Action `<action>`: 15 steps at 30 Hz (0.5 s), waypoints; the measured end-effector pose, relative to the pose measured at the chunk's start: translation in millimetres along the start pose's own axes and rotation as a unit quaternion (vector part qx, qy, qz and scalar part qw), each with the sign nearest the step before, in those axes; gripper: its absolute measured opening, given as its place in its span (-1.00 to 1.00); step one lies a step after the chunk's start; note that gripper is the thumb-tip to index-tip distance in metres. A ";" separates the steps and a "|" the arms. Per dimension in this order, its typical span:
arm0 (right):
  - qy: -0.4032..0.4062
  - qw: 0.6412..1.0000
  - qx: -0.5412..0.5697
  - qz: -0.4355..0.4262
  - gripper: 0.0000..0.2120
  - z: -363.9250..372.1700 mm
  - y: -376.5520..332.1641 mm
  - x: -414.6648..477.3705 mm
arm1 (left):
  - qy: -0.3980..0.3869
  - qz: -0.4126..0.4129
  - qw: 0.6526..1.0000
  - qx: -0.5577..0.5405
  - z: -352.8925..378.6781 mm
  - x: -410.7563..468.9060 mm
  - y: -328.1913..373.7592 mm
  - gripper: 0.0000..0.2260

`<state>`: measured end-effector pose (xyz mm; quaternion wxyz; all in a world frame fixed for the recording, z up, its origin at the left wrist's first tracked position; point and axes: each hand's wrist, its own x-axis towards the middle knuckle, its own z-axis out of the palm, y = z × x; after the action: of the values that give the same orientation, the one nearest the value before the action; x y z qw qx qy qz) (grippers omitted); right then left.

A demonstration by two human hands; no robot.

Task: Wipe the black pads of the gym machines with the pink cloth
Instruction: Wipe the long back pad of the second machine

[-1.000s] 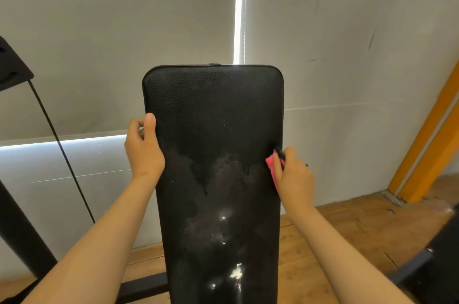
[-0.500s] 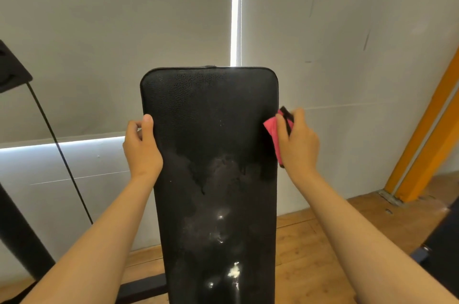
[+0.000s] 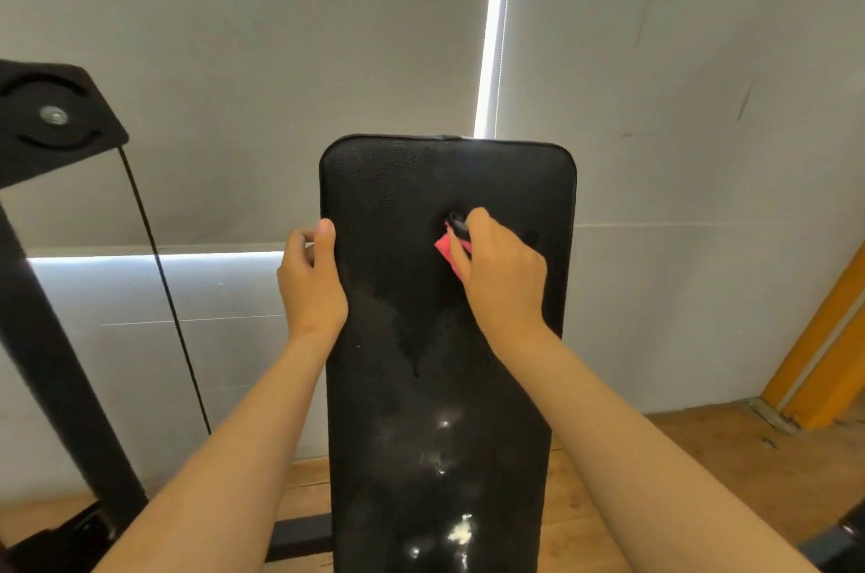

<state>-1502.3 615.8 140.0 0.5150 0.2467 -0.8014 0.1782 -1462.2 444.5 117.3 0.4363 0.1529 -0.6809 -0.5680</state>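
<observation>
A long black pad [image 3: 421, 188] of a gym bench stands tilted upright in front of me, wet and shiny over its lower half. My left hand [image 3: 311, 287] grips its left edge, thumb on the front face. My right hand [image 3: 503, 273] presses the pink cloth [image 3: 447, 247] against the pad's upper right area. Only a small corner of the cloth shows past my fingers, beside a small black object held with it.
A black machine frame with a round plate [image 3: 51, 118] and a thin cable [image 3: 164, 291] stands at the left. Grey blinds cover the wall behind. An orange post [image 3: 824, 376] rises at the right. The floor [image 3: 702, 469] is wooden.
My right hand has carried the pink cloth from the pad's right edge up and inward onto its front face. My left hand has stayed on the left edge.
</observation>
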 end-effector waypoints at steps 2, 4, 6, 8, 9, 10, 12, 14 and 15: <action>-0.035 0.999 -0.010 -0.001 -0.69 -2.4 1.7 -17.4 | 0.002 0.002 1.000 -0.002 -0.3 0.5 -1.0 -0.68; -0.069 0.997 -0.032 -0.011 -0.67 -5.3 2.9 -38.8 | 0.003 0.002 1.000 -0.003 -0.2 0.2 -1.0 -0.68; -0.129 0.990 -0.053 -0.022 -0.66 -13.0 4.1 -61.3 | 0.002 0.004 1.000 -0.004 0.1 -0.2 -0.8 -0.68; -0.280 0.958 -0.065 -0.007 -0.73 -20.6 7.7 -80.2 | 0.001 0.006 1.000 -0.007 -0.5 0.1 -1.3 -0.66; -0.332 0.941 -0.060 0.010 -0.72 -23.3 11.8 -88.3 | 0.000 0.006 1.000 -0.007 -0.9 0.2 -1.4 -0.66; -0.332 0.942 -0.040 0.018 -0.72 -26.1 16.3 -93.6 | -0.001 0.005 1.000 -0.007 -1.1 0.7 -2.0 -0.66; -0.266 0.963 0.007 0.050 -0.73 -31.4 24.5 -91.8 | -0.005 0.004 1.000 -0.006 -0.9 0.9 -2.7 -0.66; -0.156 0.985 0.032 0.071 -0.76 -33.6 34.3 -74.8 | -0.005 0.003 1.000 -0.005 -0.6 1.0 -2.2 -0.66; -0.108 0.990 0.033 0.081 -0.77 -36.9 38.6 -63.4 | -0.006 0.002 1.000 -0.005 -0.7 0.6 -1.6 -0.66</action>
<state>-1475.4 680.6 95.9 0.4008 0.2159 -0.8633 0.2179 -1462.5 443.2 116.0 0.4345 0.1459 -0.6811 -0.5710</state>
